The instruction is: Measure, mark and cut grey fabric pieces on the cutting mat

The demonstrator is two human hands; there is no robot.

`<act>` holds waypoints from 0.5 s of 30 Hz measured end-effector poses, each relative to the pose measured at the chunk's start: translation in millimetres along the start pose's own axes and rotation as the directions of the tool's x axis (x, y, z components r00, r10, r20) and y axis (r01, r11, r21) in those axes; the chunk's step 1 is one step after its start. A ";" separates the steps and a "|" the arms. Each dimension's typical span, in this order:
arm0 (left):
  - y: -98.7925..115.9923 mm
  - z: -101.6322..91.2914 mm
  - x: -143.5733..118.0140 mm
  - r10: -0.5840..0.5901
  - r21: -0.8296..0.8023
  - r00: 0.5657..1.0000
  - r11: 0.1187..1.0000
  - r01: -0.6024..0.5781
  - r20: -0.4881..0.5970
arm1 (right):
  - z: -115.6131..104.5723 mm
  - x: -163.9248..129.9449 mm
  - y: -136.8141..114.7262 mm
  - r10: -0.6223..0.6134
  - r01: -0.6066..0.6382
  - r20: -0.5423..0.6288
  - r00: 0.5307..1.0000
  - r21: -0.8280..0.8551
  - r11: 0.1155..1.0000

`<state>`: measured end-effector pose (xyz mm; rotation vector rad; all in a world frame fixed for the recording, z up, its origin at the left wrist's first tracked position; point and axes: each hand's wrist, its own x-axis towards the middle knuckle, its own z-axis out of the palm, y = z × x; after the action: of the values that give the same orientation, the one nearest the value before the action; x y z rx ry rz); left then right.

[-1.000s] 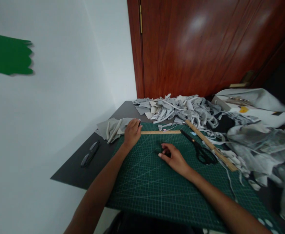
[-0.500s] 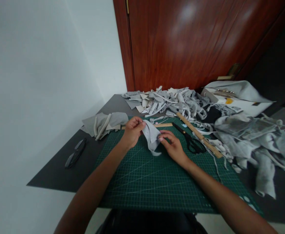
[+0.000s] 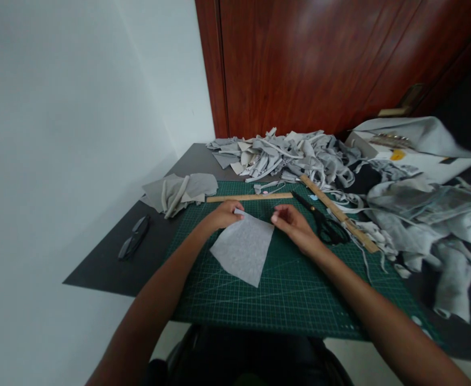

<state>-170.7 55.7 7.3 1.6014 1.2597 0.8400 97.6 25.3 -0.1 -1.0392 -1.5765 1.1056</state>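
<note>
On the green cutting mat (image 3: 284,289) a grey fabric piece (image 3: 243,247) lies flat, fanning toward the person, its 2 far corners pinched by the left hand (image 3: 221,215) and right hand (image 3: 294,225), each equally near.

Grey fabric piece (image 3: 244,246): flat, four-sided, unfolded, wider at the far edge, tapering toward the near corner; lies spread on the green cutting mat (image 3: 300,289). Far corners pinched at each end.

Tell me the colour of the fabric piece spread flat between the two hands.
Light grey, plain; the fabric piece shows best in the head view, against the green cutting mat.
</note>
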 end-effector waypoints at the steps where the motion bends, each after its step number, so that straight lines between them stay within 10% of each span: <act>1: -3.6 -1.0 2.2 0.004 0.049 1.000 0.999 -0.003 -0.010 | 5.0 -3.5 5.2 -0.050 0.056 0.045 0.998 -0.138 0.989; 7: -9.2 -8.1 3.1 0.079 0.330 0.985 0.944 -0.023 -0.156 | 12.9 -18.0 4.8 -0.236 0.506 0.479 0.846 -0.577 0.641; 15: -3.3 -1.4 0.1 0.187 0.547 0.954 0.836 -0.029 -0.236 | 4.4 -19.9 -22.9 -0.183 0.428 0.387 0.904 -0.832 0.354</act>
<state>-173.2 56.3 4.7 2.0682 1.7344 0.8500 94.8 0.0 16.9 -1.1976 -2.5561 -0.0444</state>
